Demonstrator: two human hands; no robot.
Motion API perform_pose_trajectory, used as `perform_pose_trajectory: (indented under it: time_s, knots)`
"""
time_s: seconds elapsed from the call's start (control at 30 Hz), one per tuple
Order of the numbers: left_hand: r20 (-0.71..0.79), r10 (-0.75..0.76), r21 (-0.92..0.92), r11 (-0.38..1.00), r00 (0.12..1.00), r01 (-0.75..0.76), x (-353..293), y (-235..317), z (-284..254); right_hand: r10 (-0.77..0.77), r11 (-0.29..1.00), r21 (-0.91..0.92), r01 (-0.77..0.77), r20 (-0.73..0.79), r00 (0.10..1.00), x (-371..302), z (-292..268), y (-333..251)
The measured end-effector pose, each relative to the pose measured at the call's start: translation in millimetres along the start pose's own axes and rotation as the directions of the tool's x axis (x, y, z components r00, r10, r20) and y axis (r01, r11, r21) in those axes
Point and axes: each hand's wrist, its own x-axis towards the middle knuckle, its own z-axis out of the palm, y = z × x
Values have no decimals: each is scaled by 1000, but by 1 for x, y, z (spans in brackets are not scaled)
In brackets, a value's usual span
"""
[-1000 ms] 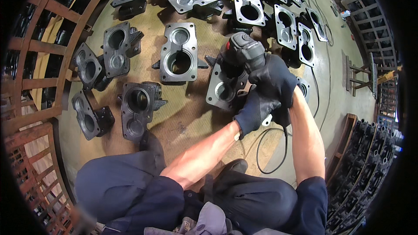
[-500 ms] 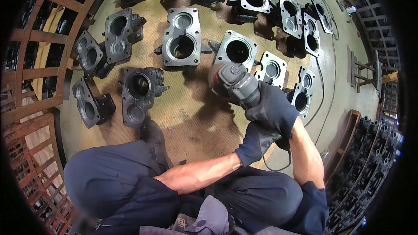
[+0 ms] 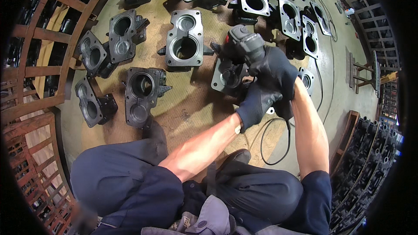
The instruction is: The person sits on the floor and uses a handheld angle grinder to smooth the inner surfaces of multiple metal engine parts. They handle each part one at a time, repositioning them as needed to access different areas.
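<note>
An angle grinder (image 3: 248,43) with a dark body is gripped in both of my gloved hands. My right hand (image 3: 278,72) wraps round its body just behind the head. Lower down, my left hand (image 3: 257,106) is closed round the rear of the grinder, partly hidden by the right hand and tool. The grinder's head covers the far part of a metal casting (image 3: 217,78) with a flat flange and round openings. Whether the disc touches the casting cannot be made out. A power cord (image 3: 262,143) loops down from the tool's rear.
Several similar castings stand around, including one (image 3: 175,39) left of the grinder and another (image 3: 130,91) nearer my left knee. Red-brown metal racks (image 3: 43,72) line the left. Stacked dark parts (image 3: 365,156) lie at the right, with a cable (image 3: 322,82) along the floor.
The grinder and both hands have moved farther from me, over the casting's far part. The casting's near part now shows. The cord loop hangs wider, and a shoe has come into view.
</note>
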Motion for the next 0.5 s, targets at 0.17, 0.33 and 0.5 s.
perform_pose_trajectory:
  time_s: [0.17,0.33,0.5]
  knots:
    - [-90,103,93,991,991,-95,-58,-24,8,-25,996,-84,37,139,990,-44,27,-5]
    - [-95,60,-59,996,994,-66,-73,-33,24,-8,994,-102,23,141,990,-61,29,4]
    - [76,88,17,996,993,-90,-14,-27,-3,20,999,-37,-19,39,999,-17,6,4]
